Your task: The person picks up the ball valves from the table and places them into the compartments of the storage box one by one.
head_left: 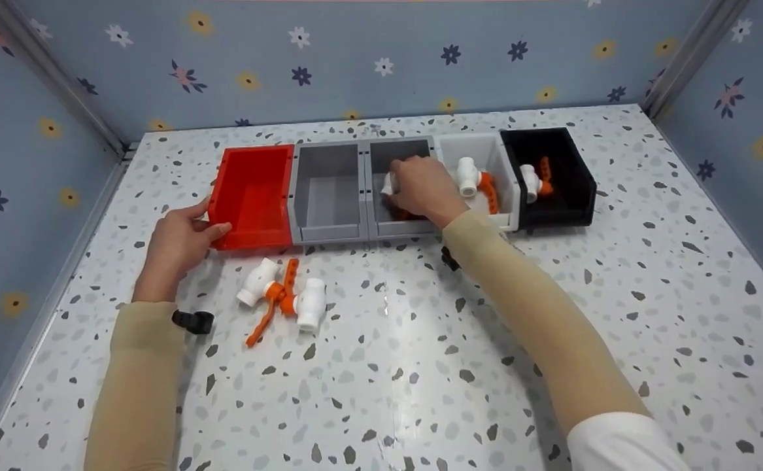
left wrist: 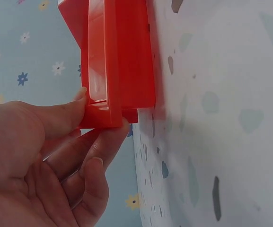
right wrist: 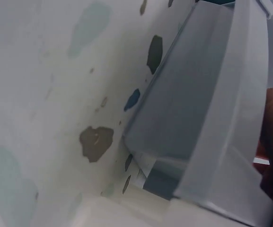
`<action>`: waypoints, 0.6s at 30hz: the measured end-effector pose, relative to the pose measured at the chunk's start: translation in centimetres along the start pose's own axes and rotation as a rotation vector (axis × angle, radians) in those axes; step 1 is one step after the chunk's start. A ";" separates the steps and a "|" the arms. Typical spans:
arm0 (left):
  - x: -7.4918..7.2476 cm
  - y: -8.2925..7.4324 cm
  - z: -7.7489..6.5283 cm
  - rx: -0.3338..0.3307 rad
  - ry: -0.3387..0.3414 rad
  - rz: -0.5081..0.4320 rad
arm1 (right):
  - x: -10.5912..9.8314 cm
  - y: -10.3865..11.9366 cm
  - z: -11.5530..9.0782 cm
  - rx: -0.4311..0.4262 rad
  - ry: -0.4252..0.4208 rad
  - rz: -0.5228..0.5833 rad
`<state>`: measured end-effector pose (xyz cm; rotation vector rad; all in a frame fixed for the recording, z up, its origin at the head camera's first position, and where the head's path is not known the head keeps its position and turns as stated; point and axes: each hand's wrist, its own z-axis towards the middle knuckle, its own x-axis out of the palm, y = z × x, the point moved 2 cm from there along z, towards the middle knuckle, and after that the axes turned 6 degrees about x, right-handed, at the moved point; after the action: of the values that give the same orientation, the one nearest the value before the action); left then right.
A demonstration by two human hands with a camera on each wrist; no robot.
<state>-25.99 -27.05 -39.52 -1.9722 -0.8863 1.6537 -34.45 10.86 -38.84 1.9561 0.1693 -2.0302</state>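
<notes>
My left hand (head_left: 182, 242) grips the front left corner of a red bin (head_left: 250, 239). In the left wrist view, the thumb lies at the bin's rim and the fingertips press its outer side. My right hand (head_left: 423, 186) reaches down into the second grey bin (head_left: 402, 227), third in the row, and holds a white ball valve (head_left: 388, 184) by its body. The hand covers most of that valve, with a bit of orange showing below. The right wrist view has the grey bin's front wall (right wrist: 221, 161) close up, with the hand at the right edge.
Two white valves with orange handles (head_left: 267, 322) lie together before the red bin. Another grey bin (head_left: 330, 232) stands beside the red one. To the right, a white bin (head_left: 508, 163) and a black bin (head_left: 574, 157) each hold a valve. Flowered panels (head_left: 381, 39) surround the table.
</notes>
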 end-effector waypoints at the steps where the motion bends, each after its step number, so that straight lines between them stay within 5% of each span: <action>1: 0.0 -0.1 0.0 -0.001 0.002 0.000 | 0.0 0.0 0.0 0.000 0.004 -0.016; 18: -0.2 0.1 -0.2 0.017 -0.013 -0.001 | 0.3 0.3 0.0 -0.067 -0.040 -0.089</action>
<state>-25.78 -27.21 -39.40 -1.9517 -0.8753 1.6698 -34.32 10.55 -39.13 1.8974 0.3160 -2.0899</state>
